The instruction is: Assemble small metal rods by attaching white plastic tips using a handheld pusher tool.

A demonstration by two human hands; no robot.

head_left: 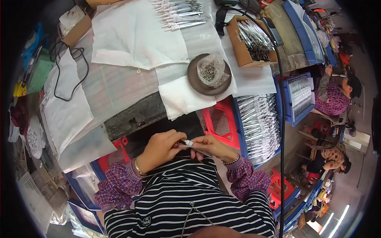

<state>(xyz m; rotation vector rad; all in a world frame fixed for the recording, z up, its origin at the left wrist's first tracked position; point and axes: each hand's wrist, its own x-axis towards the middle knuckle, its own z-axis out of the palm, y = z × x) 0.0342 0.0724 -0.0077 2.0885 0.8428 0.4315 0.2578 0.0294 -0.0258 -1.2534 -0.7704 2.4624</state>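
Note:
Close in front of my striped top, my two hands meet over a slim silver piece with a white end (189,142). My right hand (216,147) is closed on this piece, thumb and fingers pinching it near the white end. My left hand (158,150) is closed beside that end. Something small, dark and reddish shows between its fingertips, but I cannot make out what it is. Beyond my hands, a round brown dish (194,85) holds a clear plastic bag of small metal parts (209,71).
Similar silver pieces (180,16) lie in rows at the far table edge. More fill a cardboard box (242,55) and a blue crate (258,127) on the right. A red stool (224,123) stands beside the crate. A black cable (281,139) hangs down at right. Other people sit far right.

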